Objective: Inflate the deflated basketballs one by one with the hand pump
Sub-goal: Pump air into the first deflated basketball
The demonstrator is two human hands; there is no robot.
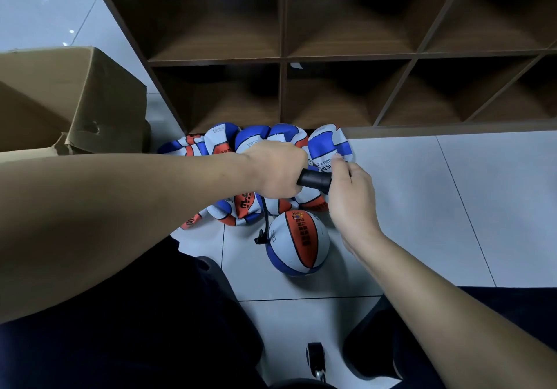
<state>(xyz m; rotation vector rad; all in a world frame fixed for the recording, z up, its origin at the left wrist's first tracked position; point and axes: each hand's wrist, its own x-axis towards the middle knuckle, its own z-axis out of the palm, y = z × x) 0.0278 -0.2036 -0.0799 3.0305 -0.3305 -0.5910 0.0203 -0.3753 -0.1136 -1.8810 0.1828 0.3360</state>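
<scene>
Black pump [315, 180] clamped in both grips, L hand [275, 171], R hand [349, 196]; ball [297, 242] below.

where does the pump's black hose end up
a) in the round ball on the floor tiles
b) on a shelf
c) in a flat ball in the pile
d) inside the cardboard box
a: the black hose drops from the pump, gripped by the left hand, to the side of the round basketball in front of the flat pile.

Matt black plastic pump [315, 180]; pebbled rubbery basketball [298, 242]; glossy floor tiles [422, 208]; brown wood-grain shelf [331, 57]; creased cardboard box [75, 96].
</scene>
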